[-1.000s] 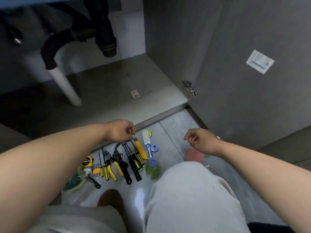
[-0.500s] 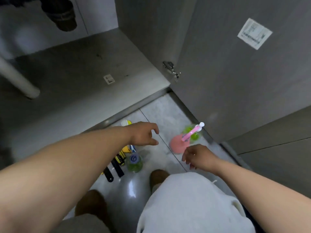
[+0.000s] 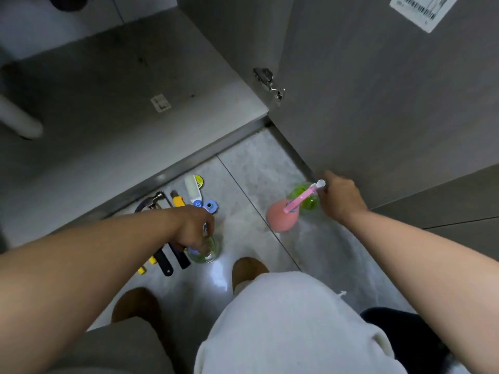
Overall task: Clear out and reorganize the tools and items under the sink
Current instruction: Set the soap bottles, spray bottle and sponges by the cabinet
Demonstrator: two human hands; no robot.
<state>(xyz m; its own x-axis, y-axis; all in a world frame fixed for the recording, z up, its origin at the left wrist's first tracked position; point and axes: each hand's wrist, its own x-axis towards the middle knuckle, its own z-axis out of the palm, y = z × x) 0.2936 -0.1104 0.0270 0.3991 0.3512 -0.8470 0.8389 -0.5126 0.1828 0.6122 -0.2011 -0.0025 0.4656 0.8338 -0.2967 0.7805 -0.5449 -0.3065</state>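
A person crouches on the grey tiled floor [image 3: 256,168] before the open cabinet under the sink. The left hand [image 3: 193,230] reaches down over a small clear green bottle with a blue cap [image 3: 210,253], which stands on the floor just in front of the person's knees, and its fingers curl round the bottle's top. Under that forearm lies a row of yellow-and-black-handled hand tools [image 3: 162,261], running back toward the cabinet's front edge. A white-and-blue brush [image 3: 192,190] and a small blue ring [image 3: 210,205] lie beside them. To the right, near the foot of the open grey cabinet door [image 3: 378,90], a round pink object [image 3: 279,220] sits touching a bright green bottle [image 3: 307,203], with a pink stem with a white tip [image 3: 301,198] slanting across both. The right hand [image 3: 341,198] is at that white tip with its fingers curled away from the camera. Whether they clasp anything cannot be told. The grey cabinet base [image 3: 121,76] holds a small white sticker [image 3: 160,103] and a white pipe [image 3: 19,121] at its left side. The door bears a metal hinge [image 3: 267,81] and a white printed label [image 3: 421,8].
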